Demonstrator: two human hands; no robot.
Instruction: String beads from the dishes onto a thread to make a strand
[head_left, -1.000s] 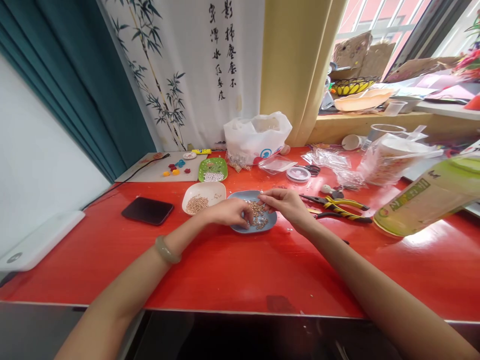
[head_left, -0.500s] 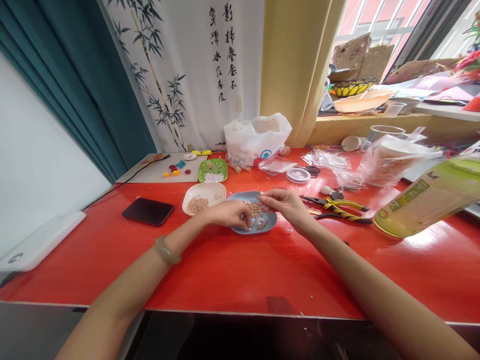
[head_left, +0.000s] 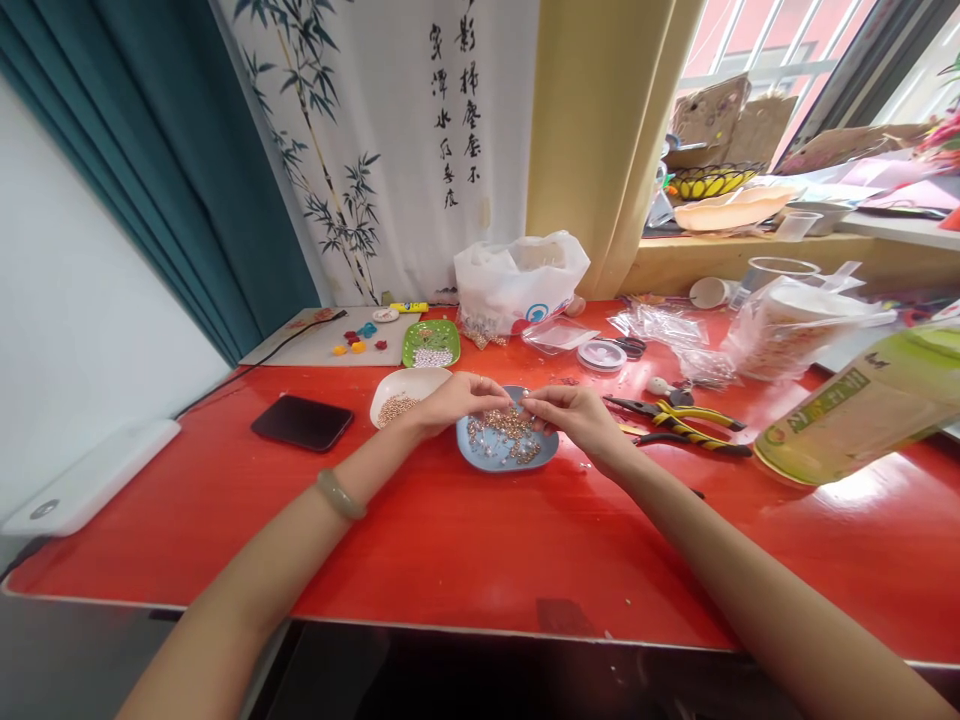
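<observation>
Over a blue dish (head_left: 491, 463) both hands meet closely, fingertips a short gap apart. My left hand (head_left: 466, 397) is closed in a pinch at the dish's far side; whatever it pinches is too small to make out. My right hand (head_left: 568, 412) pinches too, with a tiny pale spot at its fingertips that I cannot identify. Below them, gold beads (head_left: 510, 428) and some clear or pale beads lie scattered in the dish. Partly behind my left hand stands a cream dish (head_left: 412, 380) with small gold beads (head_left: 395, 408).
A phone (head_left: 301, 422) lies left. Behind are a green tray (head_left: 431, 335) of white beads and a white plastic bag (head_left: 521, 285). To the right are yellow-black pliers (head_left: 690, 422), a round lidded container (head_left: 601, 355) and a big green-labelled container (head_left: 847, 410).
My left hand has risen out of the blue dish to meet my right hand, its fingers now pinched. More of the beads show. The view has shifted slightly.
</observation>
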